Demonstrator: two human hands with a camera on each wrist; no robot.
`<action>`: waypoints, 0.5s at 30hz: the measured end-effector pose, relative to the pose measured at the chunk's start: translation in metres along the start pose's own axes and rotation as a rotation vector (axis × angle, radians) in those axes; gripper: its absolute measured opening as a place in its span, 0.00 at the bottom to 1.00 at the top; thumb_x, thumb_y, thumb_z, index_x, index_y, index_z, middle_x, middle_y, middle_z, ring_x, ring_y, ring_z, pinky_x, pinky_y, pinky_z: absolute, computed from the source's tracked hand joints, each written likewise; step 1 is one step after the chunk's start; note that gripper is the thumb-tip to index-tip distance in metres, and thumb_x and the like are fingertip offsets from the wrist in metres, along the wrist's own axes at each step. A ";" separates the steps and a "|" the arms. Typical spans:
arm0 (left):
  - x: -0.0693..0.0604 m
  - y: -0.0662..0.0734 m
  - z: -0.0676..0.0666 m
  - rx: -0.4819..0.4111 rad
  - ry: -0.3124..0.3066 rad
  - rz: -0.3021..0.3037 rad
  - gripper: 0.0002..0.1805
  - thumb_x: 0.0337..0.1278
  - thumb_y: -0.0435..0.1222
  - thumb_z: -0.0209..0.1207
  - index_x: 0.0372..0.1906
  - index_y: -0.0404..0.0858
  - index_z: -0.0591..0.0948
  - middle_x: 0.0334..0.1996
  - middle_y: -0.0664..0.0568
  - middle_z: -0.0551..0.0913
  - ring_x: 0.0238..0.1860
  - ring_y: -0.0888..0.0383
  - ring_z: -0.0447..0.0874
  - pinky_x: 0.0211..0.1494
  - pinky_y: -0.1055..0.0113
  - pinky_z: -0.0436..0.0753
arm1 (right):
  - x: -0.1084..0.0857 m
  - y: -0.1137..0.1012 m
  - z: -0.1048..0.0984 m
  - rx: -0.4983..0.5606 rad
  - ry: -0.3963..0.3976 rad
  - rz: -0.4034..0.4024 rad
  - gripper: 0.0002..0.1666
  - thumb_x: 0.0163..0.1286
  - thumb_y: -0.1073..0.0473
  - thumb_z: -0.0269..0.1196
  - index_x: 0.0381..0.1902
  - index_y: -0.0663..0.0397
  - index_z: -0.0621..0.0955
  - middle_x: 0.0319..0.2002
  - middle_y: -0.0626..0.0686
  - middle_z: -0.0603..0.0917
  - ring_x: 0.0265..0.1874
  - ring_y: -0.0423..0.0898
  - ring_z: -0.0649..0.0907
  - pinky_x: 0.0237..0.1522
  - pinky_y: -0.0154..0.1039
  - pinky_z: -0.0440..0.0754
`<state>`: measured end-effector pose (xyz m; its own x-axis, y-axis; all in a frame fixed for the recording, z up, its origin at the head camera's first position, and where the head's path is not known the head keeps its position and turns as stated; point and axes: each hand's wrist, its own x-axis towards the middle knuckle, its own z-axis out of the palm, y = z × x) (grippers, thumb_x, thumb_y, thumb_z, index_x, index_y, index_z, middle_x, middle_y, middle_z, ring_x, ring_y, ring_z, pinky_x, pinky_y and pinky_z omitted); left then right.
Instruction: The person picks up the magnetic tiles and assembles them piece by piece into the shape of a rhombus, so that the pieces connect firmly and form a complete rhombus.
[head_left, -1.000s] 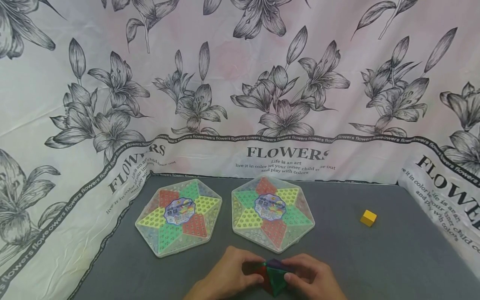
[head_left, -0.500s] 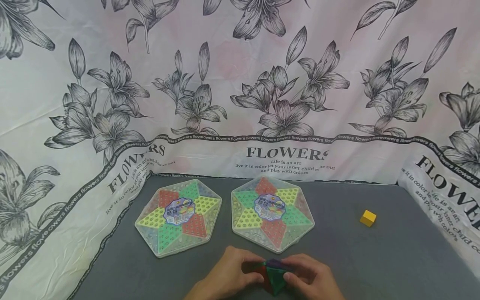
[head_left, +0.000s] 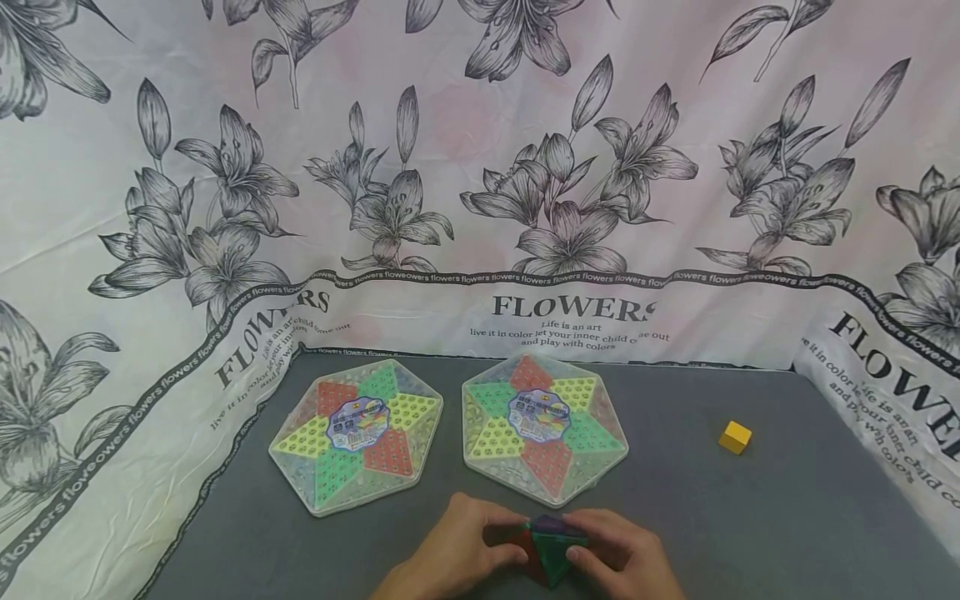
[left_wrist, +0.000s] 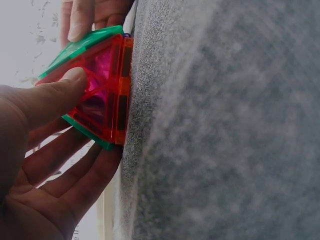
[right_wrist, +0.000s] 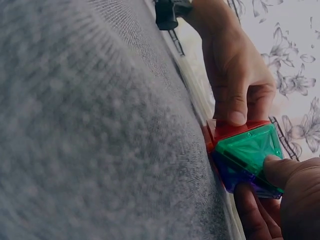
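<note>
A small closed shape of translucent magnetic tiles (head_left: 553, 557) sits between the two hands at the front edge of the head view. Its triangular faces are red, green and purple-blue, and an orange part shows along its base in the left wrist view. My left hand (head_left: 467, 546) holds the red side (left_wrist: 106, 65), thumb on that face and fingers behind. From the other side my right hand (head_left: 628, 552) grips it, thumb pressing the green face (right_wrist: 245, 147) and fingers beneath the blue side (right_wrist: 230, 172). The base lies on or just above the grey cloth.
Two hexagonal Chinese checkers sets, one at left (head_left: 341, 479) and one at centre (head_left: 491, 483), lie flat beyond the hands. A yellow cube (head_left: 737, 437) stands on the grey table (head_left: 780, 533) at right. Flower-printed cloth (head_left: 420, 308) hangs behind and along the sides.
The tile shape has turned slightly, so its green face shows a little wider. Both hands keep their hold almost in place; the boards and cube stay put.
</note>
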<state>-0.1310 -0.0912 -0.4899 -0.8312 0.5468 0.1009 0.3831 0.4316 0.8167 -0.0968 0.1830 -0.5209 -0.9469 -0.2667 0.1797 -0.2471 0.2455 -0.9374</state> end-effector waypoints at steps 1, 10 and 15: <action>0.000 0.000 0.000 0.005 0.001 0.001 0.17 0.62 0.40 0.78 0.55 0.43 0.94 0.46 0.61 0.95 0.48 0.72 0.90 0.53 0.74 0.87 | 0.000 0.000 0.000 -0.001 0.002 0.003 0.22 0.75 0.58 0.74 0.62 0.62 0.87 0.54 0.63 0.89 0.49 0.37 0.91 0.47 0.39 0.93; 0.001 0.001 0.000 0.052 0.014 0.000 0.17 0.62 0.41 0.79 0.55 0.44 0.93 0.47 0.62 0.95 0.50 0.71 0.89 0.57 0.70 0.87 | 0.002 -0.001 -0.001 0.020 -0.034 0.095 0.24 0.76 0.56 0.73 0.64 0.62 0.86 0.57 0.66 0.87 0.49 0.36 0.90 0.48 0.37 0.92; 0.001 0.001 0.001 0.054 0.018 -0.001 0.17 0.61 0.41 0.79 0.55 0.45 0.93 0.47 0.63 0.94 0.51 0.70 0.89 0.57 0.69 0.87 | 0.002 -0.003 -0.001 0.034 -0.036 0.182 0.26 0.73 0.53 0.75 0.64 0.59 0.86 0.57 0.65 0.87 0.48 0.39 0.91 0.48 0.38 0.92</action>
<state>-0.1309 -0.0901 -0.4898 -0.8384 0.5337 0.1108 0.4033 0.4705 0.7848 -0.0978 0.1831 -0.5171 -0.9672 -0.2541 -0.0044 -0.0643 0.2612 -0.9631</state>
